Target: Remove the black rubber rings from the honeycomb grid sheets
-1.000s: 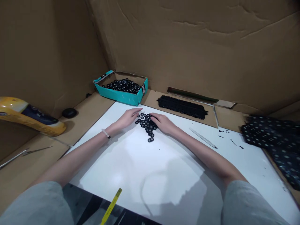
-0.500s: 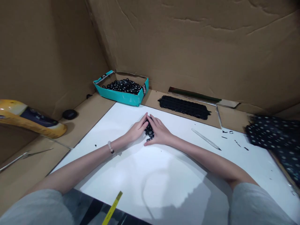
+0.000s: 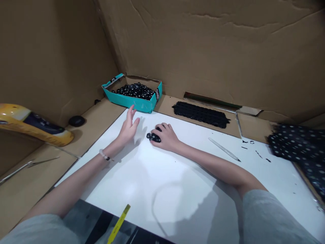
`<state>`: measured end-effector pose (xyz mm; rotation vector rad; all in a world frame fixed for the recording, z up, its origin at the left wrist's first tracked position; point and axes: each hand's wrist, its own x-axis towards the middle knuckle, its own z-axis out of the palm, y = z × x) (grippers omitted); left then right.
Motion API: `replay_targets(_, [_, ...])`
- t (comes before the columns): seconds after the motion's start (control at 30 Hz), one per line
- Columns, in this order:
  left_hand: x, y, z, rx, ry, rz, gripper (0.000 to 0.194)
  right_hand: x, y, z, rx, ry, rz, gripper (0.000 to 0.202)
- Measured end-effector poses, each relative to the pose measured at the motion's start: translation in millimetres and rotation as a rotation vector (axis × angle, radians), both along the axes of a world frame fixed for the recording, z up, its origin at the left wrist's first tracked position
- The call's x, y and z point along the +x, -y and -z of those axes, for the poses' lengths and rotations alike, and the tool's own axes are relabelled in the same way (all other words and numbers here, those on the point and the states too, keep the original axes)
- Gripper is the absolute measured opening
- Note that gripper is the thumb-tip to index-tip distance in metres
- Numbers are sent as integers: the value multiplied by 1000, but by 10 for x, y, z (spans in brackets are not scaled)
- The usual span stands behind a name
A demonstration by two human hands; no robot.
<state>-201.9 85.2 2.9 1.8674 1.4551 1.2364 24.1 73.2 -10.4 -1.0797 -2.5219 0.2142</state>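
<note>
Over the white board [image 3: 137,183], my right hand [image 3: 167,138] curls palm down around a small cluster of black round pieces with pale centres [image 3: 155,138]. A few of them show between and beyond its fingers; the rest are hidden under the palm. To the left of the cluster, my left hand [image 3: 127,129] holds nothing, its fingers stretched and thumb apart. Just behind that hand stands a teal cardboard box [image 3: 132,102], with a pile of the same round pieces [image 3: 135,90] inside.
A black strip bundle [image 3: 200,114] lies along the back. A white pen [image 3: 224,149] and black scraps [image 3: 258,154] are on the right, beside dotted black material [image 3: 291,142]. At left are a yellow bottle [image 3: 38,125], a black disc [image 3: 77,121] and scissors [image 3: 30,164].
My hands were together around the round pieces. Now my left hand has let go and moved left, opening toward the box. My right hand has closed over the cluster, shifting slightly left.
</note>
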Motion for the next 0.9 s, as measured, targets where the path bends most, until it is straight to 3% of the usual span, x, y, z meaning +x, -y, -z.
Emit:
replay_targets(0.17, [-69,14,56,43,-31,-39,63,47,63,8,14,48,62,36])
replay_targets(0.37, [-35,98,-95,-19,-174,-36,39,28,18,-50,43,97,4,28])
replay_targets(0.6, [-27,134,-130,19,-238,-80,34,-10,-120,-96,-102,-280,3,13])
replay_targets(0.73, [-48,138,-125,33,-255,-75,33,-53,-344,-405,-152,-485,20,11])
replay_targets(0.9, [-10,168,-82,10,-311,39,33,-506,-1133,-1143,58,-615,33,20])
